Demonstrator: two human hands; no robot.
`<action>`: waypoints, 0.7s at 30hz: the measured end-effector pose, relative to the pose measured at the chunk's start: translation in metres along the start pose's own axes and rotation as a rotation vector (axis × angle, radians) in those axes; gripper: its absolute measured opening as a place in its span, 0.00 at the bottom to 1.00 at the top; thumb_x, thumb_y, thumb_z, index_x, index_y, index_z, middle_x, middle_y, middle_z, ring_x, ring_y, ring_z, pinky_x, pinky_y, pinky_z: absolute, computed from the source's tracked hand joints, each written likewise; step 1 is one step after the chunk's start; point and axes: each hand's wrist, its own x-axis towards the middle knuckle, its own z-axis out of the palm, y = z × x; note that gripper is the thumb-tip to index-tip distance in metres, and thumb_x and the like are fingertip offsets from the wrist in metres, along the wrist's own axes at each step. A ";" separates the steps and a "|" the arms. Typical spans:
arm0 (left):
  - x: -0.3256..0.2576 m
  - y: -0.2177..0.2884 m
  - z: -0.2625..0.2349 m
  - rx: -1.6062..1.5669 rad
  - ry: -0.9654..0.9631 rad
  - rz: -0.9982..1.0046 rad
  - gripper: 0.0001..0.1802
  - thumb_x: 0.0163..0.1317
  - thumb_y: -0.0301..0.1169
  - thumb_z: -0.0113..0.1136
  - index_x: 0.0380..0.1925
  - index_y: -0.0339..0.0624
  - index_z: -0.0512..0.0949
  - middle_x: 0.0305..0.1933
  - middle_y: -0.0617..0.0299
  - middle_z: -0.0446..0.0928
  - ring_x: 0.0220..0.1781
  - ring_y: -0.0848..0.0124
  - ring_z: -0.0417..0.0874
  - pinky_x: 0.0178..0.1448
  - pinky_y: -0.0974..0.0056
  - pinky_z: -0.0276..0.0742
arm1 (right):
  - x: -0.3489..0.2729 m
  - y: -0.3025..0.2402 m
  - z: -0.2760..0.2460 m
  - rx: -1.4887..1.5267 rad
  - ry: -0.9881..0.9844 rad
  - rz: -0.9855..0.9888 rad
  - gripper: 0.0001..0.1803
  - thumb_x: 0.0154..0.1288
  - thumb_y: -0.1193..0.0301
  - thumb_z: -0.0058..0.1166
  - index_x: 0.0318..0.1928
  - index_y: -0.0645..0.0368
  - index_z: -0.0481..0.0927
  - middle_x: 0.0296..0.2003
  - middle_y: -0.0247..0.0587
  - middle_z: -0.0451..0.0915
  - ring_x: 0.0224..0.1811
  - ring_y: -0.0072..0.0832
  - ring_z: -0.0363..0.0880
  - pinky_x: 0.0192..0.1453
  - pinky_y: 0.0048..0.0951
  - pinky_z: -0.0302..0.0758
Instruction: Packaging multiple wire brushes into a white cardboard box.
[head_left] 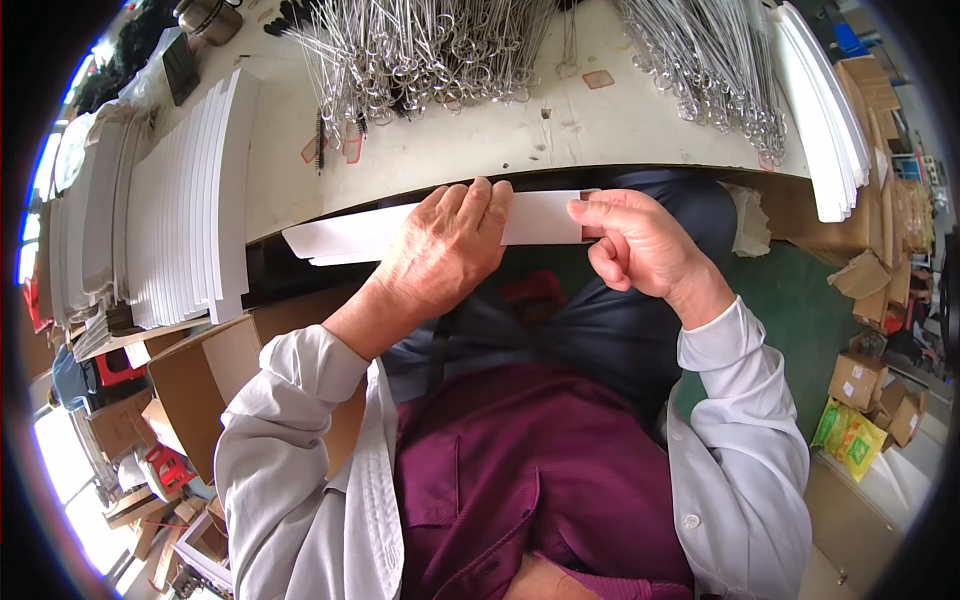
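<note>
The left hand (pixel 445 245) is lying curled over a long white card strip (pixel 345 238), gripping its middle. The right hand (pixel 635 245) is pinching the strip's right end, just below the table edge (pixel 560 150). White card stacks (pixel 185 200) are sitting left, brown boxes (pixel 865 380) right, beside a yellow-green bag (pixel 848 435).

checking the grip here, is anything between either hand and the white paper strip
Nothing visible. Both hands are already on the white paper strip: the left hand lies over its middle with fingers curled over the top edge, and the right hand pinches its right end. The strip is held in front of the table edge.
</note>
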 end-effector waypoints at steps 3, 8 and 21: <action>0.000 0.000 -0.004 -0.023 -0.008 0.012 0.35 0.51 0.30 0.72 0.61 0.29 0.74 0.55 0.46 0.80 0.53 0.53 0.85 0.57 0.53 0.83 | -0.002 -0.001 -0.005 0.130 -0.106 0.036 0.20 0.76 0.60 0.61 0.50 0.67 0.80 0.40 0.42 0.81 0.19 0.18 0.79 0.16 0.18 0.68; 0.013 -0.009 -0.021 -0.108 -0.120 -0.127 0.35 0.50 0.32 0.73 0.59 0.30 0.75 0.53 0.47 0.82 0.51 0.53 0.85 0.53 0.53 0.83 | -0.003 0.007 0.007 -1.026 0.407 -0.796 0.27 0.64 0.64 0.72 0.57 0.66 0.78 0.48 0.48 0.85 0.33 0.31 0.87 0.36 0.32 0.84; 0.031 -0.006 -0.018 -0.204 -0.029 -0.087 0.33 0.53 0.35 0.73 0.57 0.31 0.75 0.51 0.48 0.81 0.52 0.51 0.84 0.55 0.51 0.82 | 0.024 -0.004 0.012 -1.861 0.264 -1.070 0.35 0.62 0.62 0.69 0.64 0.70 0.74 0.56 0.53 0.79 0.60 0.45 0.77 0.68 0.43 0.74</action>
